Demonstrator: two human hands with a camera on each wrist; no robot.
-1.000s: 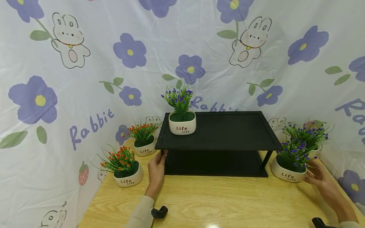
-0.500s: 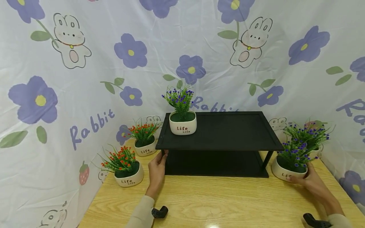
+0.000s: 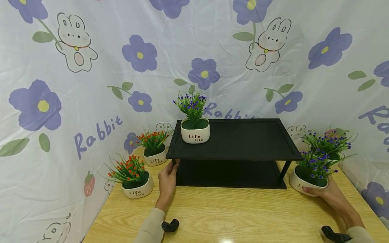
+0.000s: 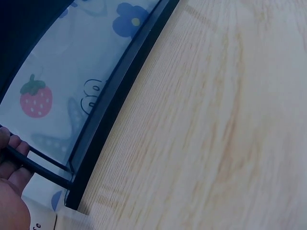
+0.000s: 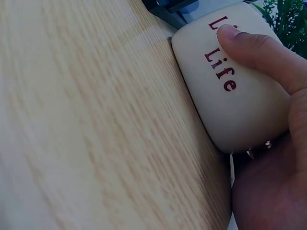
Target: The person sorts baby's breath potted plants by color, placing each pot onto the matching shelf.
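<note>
My left hand grips the front left post of a black two-tier shelf, its fingers curled round the post in the left wrist view. At the shelf's right side, my right hand holds a white flower pot with purple flowers. The thumb lies across the "Life" lettering on the front, and the other fingers are hidden behind the pot. In the right wrist view the pot's base is right at the wooden table. Another purple-flowered pot stands on the top tier at its left end.
Two white pots with orange flowers, a front one and a rear one, stand left of the shelf. Behind the held pot is another purple-flowered plant. A printed cloth hangs at the back and sides.
My right hand has moved in from the pot's right side, and its thumb now lies over the pot's front. The pot's flowers have tilted slightly. My left hand stays on the post.
</note>
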